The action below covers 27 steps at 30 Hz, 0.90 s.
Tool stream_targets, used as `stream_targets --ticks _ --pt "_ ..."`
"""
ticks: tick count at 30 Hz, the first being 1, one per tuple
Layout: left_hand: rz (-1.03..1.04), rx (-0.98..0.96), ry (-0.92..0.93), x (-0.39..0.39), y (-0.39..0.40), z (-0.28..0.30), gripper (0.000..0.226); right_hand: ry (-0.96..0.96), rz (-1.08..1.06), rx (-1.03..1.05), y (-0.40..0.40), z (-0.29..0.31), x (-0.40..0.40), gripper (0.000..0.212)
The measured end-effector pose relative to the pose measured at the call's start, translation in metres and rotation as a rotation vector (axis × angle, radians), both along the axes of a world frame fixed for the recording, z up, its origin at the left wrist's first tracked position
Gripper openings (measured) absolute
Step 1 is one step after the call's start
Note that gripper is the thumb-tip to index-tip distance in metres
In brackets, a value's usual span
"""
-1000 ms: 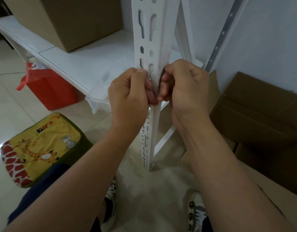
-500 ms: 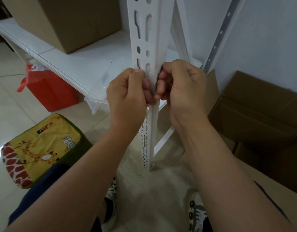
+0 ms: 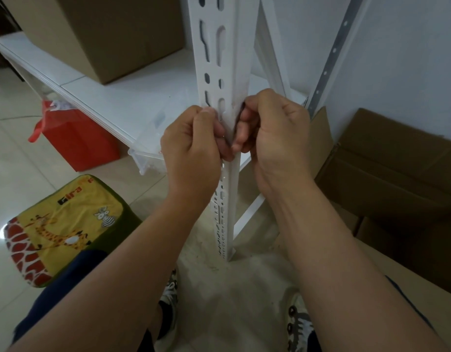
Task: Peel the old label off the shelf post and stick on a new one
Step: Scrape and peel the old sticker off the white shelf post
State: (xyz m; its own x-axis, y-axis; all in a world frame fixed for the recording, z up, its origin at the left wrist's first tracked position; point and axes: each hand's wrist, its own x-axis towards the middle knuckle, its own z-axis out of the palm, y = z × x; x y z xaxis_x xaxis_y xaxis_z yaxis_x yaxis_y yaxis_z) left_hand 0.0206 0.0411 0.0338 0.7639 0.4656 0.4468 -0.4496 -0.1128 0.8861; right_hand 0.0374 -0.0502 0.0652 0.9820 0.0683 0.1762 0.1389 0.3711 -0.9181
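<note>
A white slotted shelf post [image 3: 216, 47] runs from the top of the view down to the floor. My left hand [image 3: 194, 148] grips the post's left face, fingers curled around its corner edge. My right hand [image 3: 272, 130] is curled against the post's right face, fingertips pinching a thin dark strip [image 3: 236, 123], apparently the label's edge, at the corner. Most of the label is hidden behind my fingers.
A white shelf board [image 3: 133, 97] carries a cardboard box [image 3: 112, 34] at the back left. A red bag [image 3: 77, 138] sits under it, and a yellow giraffe cushion [image 3: 67, 224] lies lower left. Flattened cardboard boxes [image 3: 397, 174] lean at the right.
Both hands have stayed at the same spot on the post, with only small finger shifts. The view has drifted slightly.
</note>
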Motion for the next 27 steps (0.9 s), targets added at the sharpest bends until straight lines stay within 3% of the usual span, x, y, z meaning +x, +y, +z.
stream_targets --ticks 7,17,22,27 --pt "-0.033 -0.003 0.002 -0.0024 0.0003 0.0 0.035 0.072 0.098 0.149 -0.0027 -0.0051 0.0009 0.029" --pt "-0.017 -0.001 -0.019 -0.0001 0.0005 -0.001 0.037 0.081 0.049 -0.015 -0.0026 0.0008 0.006 0.035" --pt "-0.045 -0.002 -0.009 -0.0007 0.0011 -0.0005 0.036 0.149 0.103 0.147 -0.0027 -0.0028 0.0047 0.033" --pt "-0.032 -0.007 -0.007 -0.0009 0.0004 0.0005 0.035 0.093 0.101 0.094 -0.0033 -0.0021 0.0046 0.031"
